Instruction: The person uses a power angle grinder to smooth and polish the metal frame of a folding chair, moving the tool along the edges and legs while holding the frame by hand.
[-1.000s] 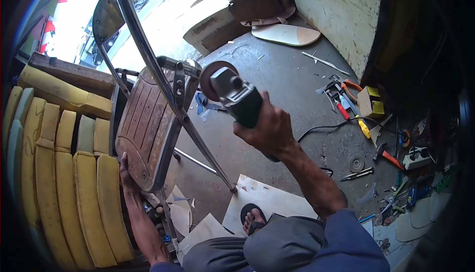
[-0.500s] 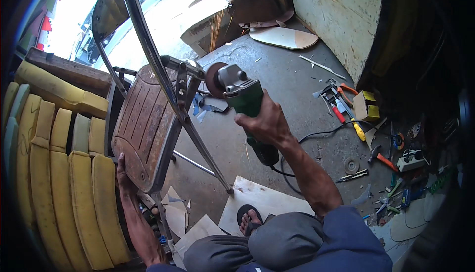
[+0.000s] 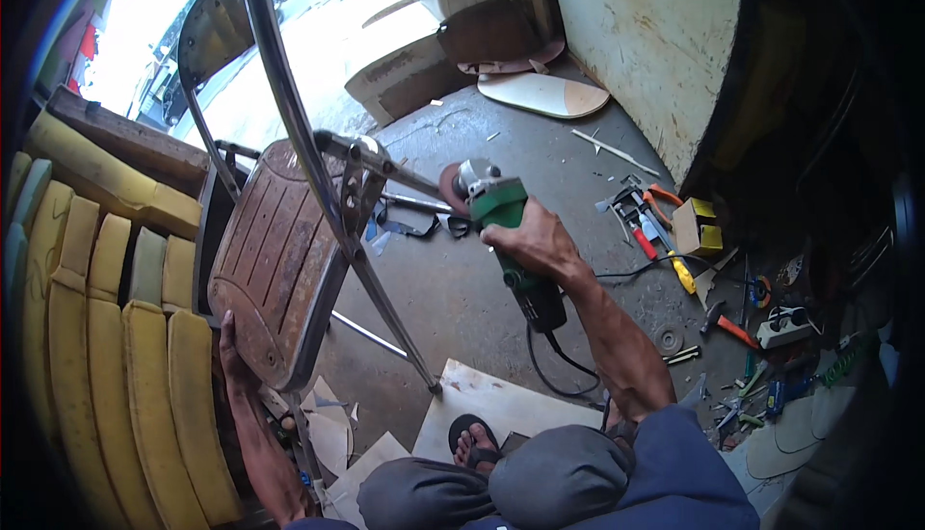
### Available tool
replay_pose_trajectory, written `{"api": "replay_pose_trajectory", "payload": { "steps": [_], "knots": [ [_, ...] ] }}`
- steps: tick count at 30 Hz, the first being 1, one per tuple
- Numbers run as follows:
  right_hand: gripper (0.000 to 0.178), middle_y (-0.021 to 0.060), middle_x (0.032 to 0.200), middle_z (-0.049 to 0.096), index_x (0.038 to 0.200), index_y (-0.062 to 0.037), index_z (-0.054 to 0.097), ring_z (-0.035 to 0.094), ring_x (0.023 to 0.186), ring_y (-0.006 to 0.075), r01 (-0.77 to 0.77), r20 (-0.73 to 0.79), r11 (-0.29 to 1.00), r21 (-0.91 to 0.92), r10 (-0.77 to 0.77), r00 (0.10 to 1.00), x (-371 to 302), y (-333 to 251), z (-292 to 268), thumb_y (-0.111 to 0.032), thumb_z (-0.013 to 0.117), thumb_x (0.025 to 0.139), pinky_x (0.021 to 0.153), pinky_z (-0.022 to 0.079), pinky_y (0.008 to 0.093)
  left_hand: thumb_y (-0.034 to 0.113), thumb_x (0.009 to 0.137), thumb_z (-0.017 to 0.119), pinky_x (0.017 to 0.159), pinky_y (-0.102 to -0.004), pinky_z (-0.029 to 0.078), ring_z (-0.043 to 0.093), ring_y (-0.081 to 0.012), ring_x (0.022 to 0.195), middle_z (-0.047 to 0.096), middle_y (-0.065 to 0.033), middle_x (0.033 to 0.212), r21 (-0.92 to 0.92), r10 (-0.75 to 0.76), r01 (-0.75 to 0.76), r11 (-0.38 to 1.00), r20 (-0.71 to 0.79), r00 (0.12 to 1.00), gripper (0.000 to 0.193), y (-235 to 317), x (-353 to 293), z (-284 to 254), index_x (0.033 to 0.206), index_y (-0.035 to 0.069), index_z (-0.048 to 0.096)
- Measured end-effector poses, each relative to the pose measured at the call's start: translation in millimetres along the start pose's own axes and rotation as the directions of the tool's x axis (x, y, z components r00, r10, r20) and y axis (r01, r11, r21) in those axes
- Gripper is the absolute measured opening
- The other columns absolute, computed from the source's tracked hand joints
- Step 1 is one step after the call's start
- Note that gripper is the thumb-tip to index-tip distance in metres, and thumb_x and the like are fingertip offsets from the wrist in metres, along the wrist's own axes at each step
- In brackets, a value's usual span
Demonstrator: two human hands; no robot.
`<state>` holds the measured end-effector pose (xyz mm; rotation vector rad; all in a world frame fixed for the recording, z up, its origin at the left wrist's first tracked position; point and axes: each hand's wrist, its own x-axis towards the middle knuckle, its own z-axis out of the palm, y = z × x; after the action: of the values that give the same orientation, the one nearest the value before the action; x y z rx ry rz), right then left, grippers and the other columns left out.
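A folding chair with a shiny metal frame (image 3: 281, 96) and a rusty, grooved brown seat (image 3: 268, 270) stands tilted at my left. My left hand (image 3: 232, 355) grips the near left edge of the seat; most of its fingers are hidden beneath. My right hand (image 3: 541, 243) is wrapped round a green angle grinder (image 3: 502, 207), held above the floor right of the chair. The grinder's reddish-brown disc (image 3: 450, 189) is close to a bar of the chair; whether they touch I cannot tell. No sparks show.
Yellow foam pads (image 3: 145, 357) are stacked at the left. On the right floor lie a hammer (image 3: 729, 326), a yellow-handled screwdriver (image 3: 682, 274), a small box (image 3: 696, 226) and scattered tools. The grinder's cord (image 3: 549, 376) loops near my knees. A pale board (image 3: 544, 94) lies at the back.
My right hand has carried the grinder to the right and slightly down, away from the chair's hinge. The sparks beyond it have gone. My left hand keeps its hold on the seat.
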<state>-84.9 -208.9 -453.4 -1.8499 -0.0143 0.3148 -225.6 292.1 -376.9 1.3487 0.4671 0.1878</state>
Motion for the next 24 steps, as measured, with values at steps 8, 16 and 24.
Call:
{"api": "replay_pose_trajectory", "payload": {
  "steps": [8, 16, 24],
  "knots": [
    [0.077, 0.0191, 0.106, 0.071, 0.124, 0.0079, 0.061, 0.071, 0.092, 0.0277, -0.078, 0.093, 0.993, -0.092, 0.087, 0.992, 7, -41, -22, -0.046, 0.08, 0.073, 0.084, 0.057, 0.0378, 0.049, 0.104, 0.05, 0.114, -0.046, 0.045, 0.057, -0.033, 0.131, 0.056, -0.0165, 0.146, 0.063, -0.029, 0.032, 0.997, -0.057, 0.998, 0.066, 1, -2, 8, 0.153, 0.004, 0.044],
    [0.076, 0.0251, 0.106, 0.069, 0.123, 0.0116, 0.055, 0.071, 0.093, 0.0344, 0.201, 0.048, 0.976, 0.087, -0.205, 0.978, 0, -44, 5, -0.044, 0.075, 0.074, 0.08, 0.06, 0.0413, 0.05, 0.103, 0.051, 0.113, -0.0447, 0.045, 0.058, -0.0318, 0.129, 0.057, -0.016, 0.143, 0.081, -0.039, 0.046, 0.996, -0.094, 0.995, 0.068, 4, -11, 6, 0.152, 0.004, 0.044],
    [0.079, 0.0282, 0.106, 0.069, 0.127, 0.0115, 0.049, 0.072, 0.096, 0.0386, -0.125, -0.107, 0.991, 0.058, 0.13, 0.986, 11, 72, 33, -0.043, 0.076, 0.076, 0.085, 0.06, 0.0444, 0.05, 0.103, 0.05, 0.111, -0.0435, 0.047, 0.06, -0.0305, 0.125, 0.059, -0.0154, 0.139, 0.067, 0.023, -0.02, 0.998, -0.048, 0.999, 0.066, -7, 7, -2, 0.15, 0.003, 0.046]
  ]
}}
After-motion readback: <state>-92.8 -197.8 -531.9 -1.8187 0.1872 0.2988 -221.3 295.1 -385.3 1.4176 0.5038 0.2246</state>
